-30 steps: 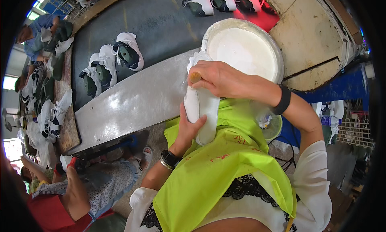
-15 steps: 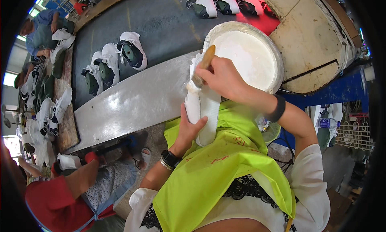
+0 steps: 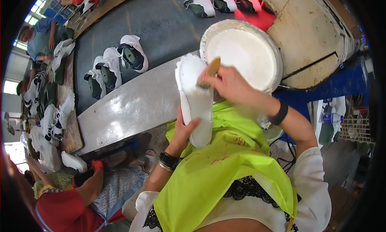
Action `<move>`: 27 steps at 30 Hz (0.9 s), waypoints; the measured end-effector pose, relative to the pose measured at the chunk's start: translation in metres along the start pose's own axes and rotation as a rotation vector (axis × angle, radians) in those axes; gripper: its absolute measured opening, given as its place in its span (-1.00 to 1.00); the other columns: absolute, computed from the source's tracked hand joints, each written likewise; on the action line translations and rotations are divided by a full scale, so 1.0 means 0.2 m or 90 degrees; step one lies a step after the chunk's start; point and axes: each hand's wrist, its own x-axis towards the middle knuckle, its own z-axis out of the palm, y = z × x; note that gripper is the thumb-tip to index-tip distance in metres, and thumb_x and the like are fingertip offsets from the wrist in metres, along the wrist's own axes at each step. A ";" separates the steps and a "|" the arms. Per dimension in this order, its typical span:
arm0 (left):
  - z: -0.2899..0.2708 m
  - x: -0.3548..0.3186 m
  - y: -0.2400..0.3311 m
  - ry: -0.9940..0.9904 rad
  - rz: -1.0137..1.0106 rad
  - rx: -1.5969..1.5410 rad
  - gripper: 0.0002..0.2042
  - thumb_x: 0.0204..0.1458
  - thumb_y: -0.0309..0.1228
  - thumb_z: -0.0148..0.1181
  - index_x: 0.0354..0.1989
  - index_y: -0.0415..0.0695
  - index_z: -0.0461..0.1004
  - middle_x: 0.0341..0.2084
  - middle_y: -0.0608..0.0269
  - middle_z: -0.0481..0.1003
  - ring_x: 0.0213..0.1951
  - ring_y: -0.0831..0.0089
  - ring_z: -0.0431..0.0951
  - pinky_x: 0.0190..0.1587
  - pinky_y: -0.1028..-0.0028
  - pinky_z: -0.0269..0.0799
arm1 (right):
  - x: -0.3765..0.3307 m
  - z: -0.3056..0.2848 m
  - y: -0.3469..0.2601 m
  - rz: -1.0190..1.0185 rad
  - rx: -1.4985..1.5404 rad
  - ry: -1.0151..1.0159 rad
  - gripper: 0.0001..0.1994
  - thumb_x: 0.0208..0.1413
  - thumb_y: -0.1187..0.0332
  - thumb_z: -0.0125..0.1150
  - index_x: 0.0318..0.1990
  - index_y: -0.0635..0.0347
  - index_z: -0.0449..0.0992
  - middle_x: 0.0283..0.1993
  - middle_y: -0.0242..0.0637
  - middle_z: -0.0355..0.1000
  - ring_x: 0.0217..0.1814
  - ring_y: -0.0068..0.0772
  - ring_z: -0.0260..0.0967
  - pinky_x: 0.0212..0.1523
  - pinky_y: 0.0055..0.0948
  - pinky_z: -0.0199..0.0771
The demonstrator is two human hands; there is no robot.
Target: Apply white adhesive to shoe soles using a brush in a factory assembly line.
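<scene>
My left hand (image 3: 183, 131) grips a white shoe sole (image 3: 202, 111) by its lower left edge, thumb on the near face. The sole stands lengthwise over my lap and the metal strip, its broad face with a stitch-like rim line toward me. In my right hand (image 3: 233, 85) is a brush (image 3: 213, 67) with a tan wooden handle. The brush's bristles are against the middle of the sole, slightly smeared by motion. Just beyond that hand stands a large round basin (image 3: 277, 51) of white liquid, its rim crusted.
White-and-dark-green shoes (image 3: 134, 55) sit in groups on the dark conveyor belt (image 3: 161, 30), some under red light. A shiny metal strip (image 3: 120, 119) edges it. A beige worktop (image 3: 309, 39) is at right. At left, a person in red (image 3: 68, 208) works nearby; others sit farther off.
The sole has turned from showing its side edge to facing me broadly, shifting slightly left. The brush has moved from the sole's edge down onto its face.
</scene>
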 end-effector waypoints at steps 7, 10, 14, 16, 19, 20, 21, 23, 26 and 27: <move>-0.18 -0.08 -0.03 -0.011 -0.096 -0.153 -0.36 0.10 -0.31 0.10 0.33 -0.15 -0.02 0.11 0.13 0.30 0.09 0.33 0.36 0.10 0.35 0.34 | 0.16 0.04 -0.04 -0.005 0.091 0.218 -0.81 0.14 0.37 0.11 -0.20 0.33 0.49 -0.33 -0.14 0.52 -0.30 -0.36 0.48 -0.20 -0.42 0.43; -0.25 -0.11 -0.04 0.004 -0.118 -0.163 -0.33 0.04 -0.19 0.16 0.30 -0.14 0.06 0.08 0.13 0.34 0.07 0.32 0.40 0.08 0.34 0.37 | 0.20 0.02 0.03 -0.054 0.223 0.421 -0.81 0.16 0.38 0.10 -0.19 0.33 0.49 -0.31 -0.15 0.52 -0.30 -0.37 0.47 -0.20 -0.44 0.42; -0.31 -0.18 -0.11 0.006 -0.173 -0.171 -0.18 -0.10 -0.01 0.27 0.30 -0.15 0.07 0.07 0.12 0.34 0.06 0.32 0.40 0.07 0.35 0.38 | 0.25 0.12 0.00 -0.108 0.341 0.415 -0.81 0.25 0.42 0.02 -0.11 0.36 0.44 -0.13 -0.24 0.49 -0.15 -0.52 0.44 -0.05 -0.51 0.47; -0.31 -0.22 -0.11 0.000 -0.158 -0.186 -0.16 -0.11 0.01 0.28 0.30 -0.15 0.06 0.09 0.11 0.34 0.06 0.29 0.41 0.07 0.32 0.39 | 0.22 0.13 -0.10 -0.127 0.380 0.387 -0.81 0.25 0.42 0.02 -0.11 0.37 0.44 -0.14 -0.24 0.49 -0.15 -0.54 0.44 -0.09 -0.53 0.47; -0.31 -0.23 -0.13 0.020 -0.166 -0.186 -0.14 -0.12 0.04 0.28 0.30 -0.15 0.06 0.10 0.09 0.33 0.07 0.26 0.41 0.09 0.30 0.38 | 0.12 0.16 -0.18 -0.143 0.462 0.401 -0.84 0.21 0.42 0.06 -0.20 0.38 0.45 -0.28 -0.30 0.48 -0.28 -0.62 0.39 -0.22 -0.59 0.41; -0.31 -0.22 -0.13 0.028 -0.170 -0.192 -0.14 -0.12 0.05 0.28 0.30 -0.16 0.07 0.10 0.08 0.34 0.07 0.25 0.41 0.10 0.30 0.38 | 0.10 0.16 -0.16 -0.145 0.463 0.399 -0.84 0.21 0.42 0.06 -0.20 0.38 0.45 -0.28 -0.30 0.48 -0.28 -0.62 0.39 -0.22 -0.59 0.41; -0.30 -0.22 -0.13 0.029 -0.168 -0.192 -0.14 -0.12 0.05 0.28 0.30 -0.16 0.07 0.10 0.08 0.34 0.07 0.25 0.41 0.10 0.30 0.38 | 0.07 0.15 -0.15 -0.143 0.424 0.367 -0.84 0.22 0.41 0.06 -0.20 0.37 0.45 -0.29 -0.31 0.49 -0.28 -0.63 0.39 -0.23 -0.58 0.41; -0.31 -0.23 -0.11 -0.011 -0.171 -0.222 -0.15 -0.11 0.05 0.28 0.28 -0.20 0.11 0.08 0.08 0.36 0.07 0.24 0.42 0.10 0.28 0.38 | 0.04 0.16 -0.14 -0.136 0.388 0.339 -0.84 0.22 0.41 0.06 -0.20 0.36 0.45 -0.29 -0.32 0.49 -0.28 -0.64 0.39 -0.24 -0.57 0.41; -0.31 -0.25 -0.13 0.009 -0.152 -0.225 -0.16 -0.10 0.07 0.26 0.26 -0.23 0.13 0.08 0.06 0.37 0.07 0.24 0.42 0.11 0.27 0.38 | -0.02 0.18 -0.14 -0.099 0.280 0.274 -0.84 0.19 0.40 0.09 -0.21 0.35 0.46 -0.32 -0.24 0.50 -0.31 -0.57 0.43 -0.28 -0.54 0.42; -0.32 -0.26 -0.13 0.008 -0.153 -0.224 -0.16 -0.10 0.07 0.26 0.26 -0.23 0.13 0.08 0.06 0.37 0.07 0.24 0.42 0.11 0.27 0.38 | -0.07 0.18 -0.14 -0.164 0.137 0.261 -0.84 0.18 0.39 0.09 -0.21 0.34 0.46 -0.33 -0.18 0.49 -0.33 -0.51 0.46 -0.30 -0.53 0.43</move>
